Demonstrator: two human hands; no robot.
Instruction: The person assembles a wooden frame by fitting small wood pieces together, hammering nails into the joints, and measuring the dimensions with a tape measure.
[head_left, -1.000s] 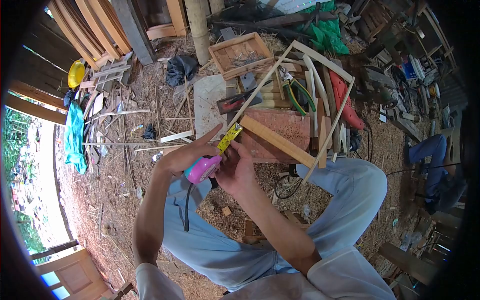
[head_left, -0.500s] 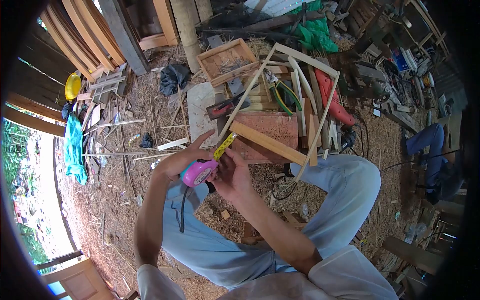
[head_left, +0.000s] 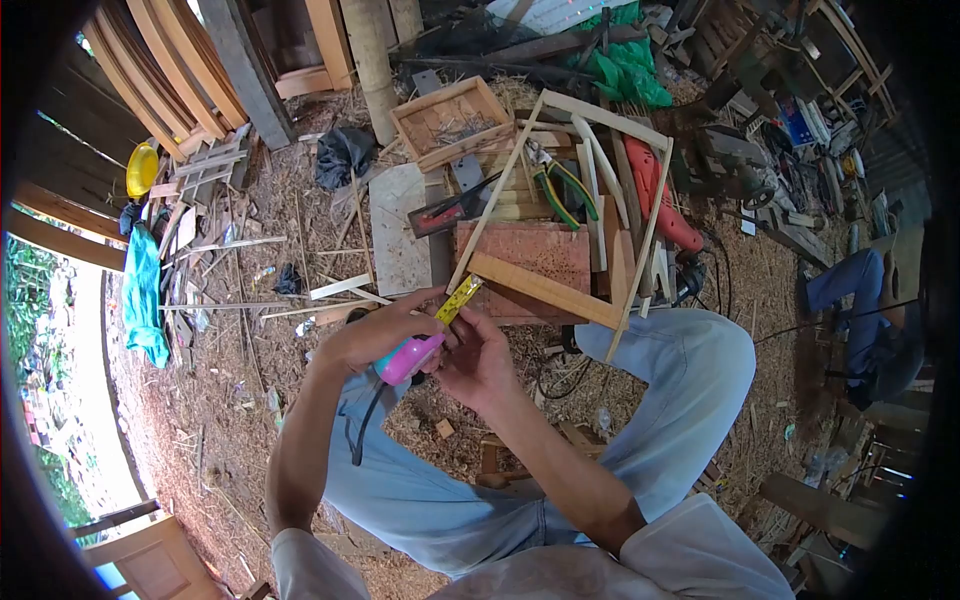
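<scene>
A pink and teal tape measure [head_left: 408, 360] is gripped in my left hand [head_left: 368, 338], its black strap hanging down. A short length of yellow blade [head_left: 461, 297] sticks out toward the near left corner of a wooden frame [head_left: 497, 205]. My right hand [head_left: 480, 368] is closed at the blade beside the case, its fingertips partly hidden. Thin strips form the frame's sides, and a thicker wooden bar [head_left: 545, 290] spans its near end. The blade's tip lies at the left end of this bar.
Beneath the frame sit a reddish board [head_left: 525, 255], green-handled pliers [head_left: 566, 196] and a handsaw [head_left: 440, 215]. A red power tool [head_left: 655, 190] lies at the right. Behind stands a wooden tray [head_left: 450, 115] of nails. Another person's leg [head_left: 850, 290] shows far right.
My left index finger, stretched out before, has come down beside the blade. The tape measure has turned and moved slightly right. The frame's near end has shifted a little.
</scene>
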